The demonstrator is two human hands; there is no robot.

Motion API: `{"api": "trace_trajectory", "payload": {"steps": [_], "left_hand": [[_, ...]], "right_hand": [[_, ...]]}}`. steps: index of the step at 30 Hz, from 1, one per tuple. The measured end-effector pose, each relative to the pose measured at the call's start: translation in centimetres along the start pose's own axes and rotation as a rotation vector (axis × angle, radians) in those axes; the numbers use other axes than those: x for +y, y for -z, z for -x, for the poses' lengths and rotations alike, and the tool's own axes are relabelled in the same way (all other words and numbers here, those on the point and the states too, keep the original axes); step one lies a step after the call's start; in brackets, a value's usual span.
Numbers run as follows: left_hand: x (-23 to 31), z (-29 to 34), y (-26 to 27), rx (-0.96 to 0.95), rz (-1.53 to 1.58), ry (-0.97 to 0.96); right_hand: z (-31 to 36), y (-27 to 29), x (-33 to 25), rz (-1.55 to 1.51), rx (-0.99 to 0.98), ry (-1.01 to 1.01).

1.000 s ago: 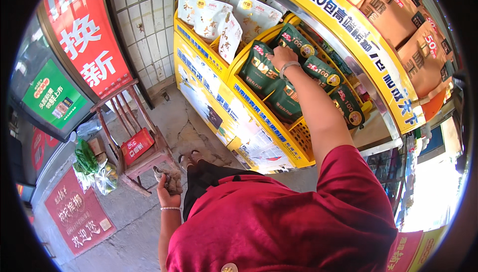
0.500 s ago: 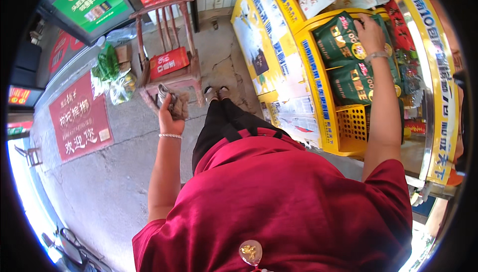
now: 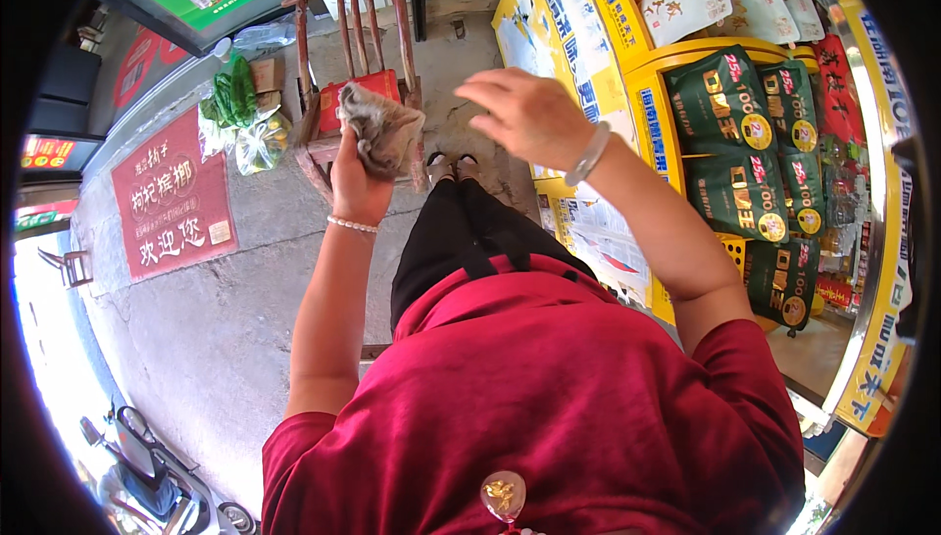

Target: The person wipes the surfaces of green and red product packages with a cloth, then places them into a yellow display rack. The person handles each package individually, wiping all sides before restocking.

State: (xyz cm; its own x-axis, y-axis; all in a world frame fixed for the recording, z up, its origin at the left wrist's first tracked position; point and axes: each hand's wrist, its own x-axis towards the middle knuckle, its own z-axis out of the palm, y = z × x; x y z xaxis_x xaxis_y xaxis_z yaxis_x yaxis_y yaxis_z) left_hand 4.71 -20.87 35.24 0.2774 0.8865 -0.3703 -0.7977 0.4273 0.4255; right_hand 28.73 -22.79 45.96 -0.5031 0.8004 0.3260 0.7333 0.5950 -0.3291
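Observation:
A crumpled grey-brown cloth (image 3: 380, 131) is gripped in my left hand (image 3: 359, 182), held up in front of the wooden chair (image 3: 407, 65). My right hand (image 3: 529, 116) is in the air between the chair and the yellow display rack (image 3: 642, 65). Its fingers are stretched out toward the cloth, with a gap between them and it, and nothing shows in them. On the rack, to the right of my right forearm, stand several dark green snack bags (image 3: 720, 104) in rows. A red item (image 3: 368, 86) lies on the chair seat, partly behind the cloth.
White pouches (image 3: 686, 6) fill the rack's upper tier. Left of the chair, green vegetables (image 3: 231, 94) and a plastic bag (image 3: 263, 141) sit on the floor. Beyond them lies a red mat (image 3: 174, 202). A scooter (image 3: 157, 471) stands at the lower left, and a small stool (image 3: 74, 268) farther up.
My right hand has left the green bags and swung left toward the cloth. My left hand has moved slightly right and up with the cloth. More of the green bags now shows.

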Motion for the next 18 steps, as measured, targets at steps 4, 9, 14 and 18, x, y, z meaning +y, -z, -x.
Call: {"api": "trace_trajectory", "payload": {"steps": [4, 9, 14, 18], "left_hand": [[-0.7, -1.3, -4.3, -0.206, 0.028, 0.121], [-1.9, -2.4, -5.2, -0.388, -0.120, 0.295], [-1.8, -4.0, 0.1, -0.151, -0.499, 0.352], [-1.9, -7.0, 5.9, 0.265, -0.462, 0.317]], "right_hand": [[-1.9, -4.5, -0.3, -0.154, -0.008, -0.028], [-1.7, -7.6, 4.6, -0.541, 0.167, -0.474], [4.5, -7.2, 9.2, -1.196, 0.406, -1.011], [10.1, -8.8, 10.7, -1.109, 0.454, -1.154]]}}
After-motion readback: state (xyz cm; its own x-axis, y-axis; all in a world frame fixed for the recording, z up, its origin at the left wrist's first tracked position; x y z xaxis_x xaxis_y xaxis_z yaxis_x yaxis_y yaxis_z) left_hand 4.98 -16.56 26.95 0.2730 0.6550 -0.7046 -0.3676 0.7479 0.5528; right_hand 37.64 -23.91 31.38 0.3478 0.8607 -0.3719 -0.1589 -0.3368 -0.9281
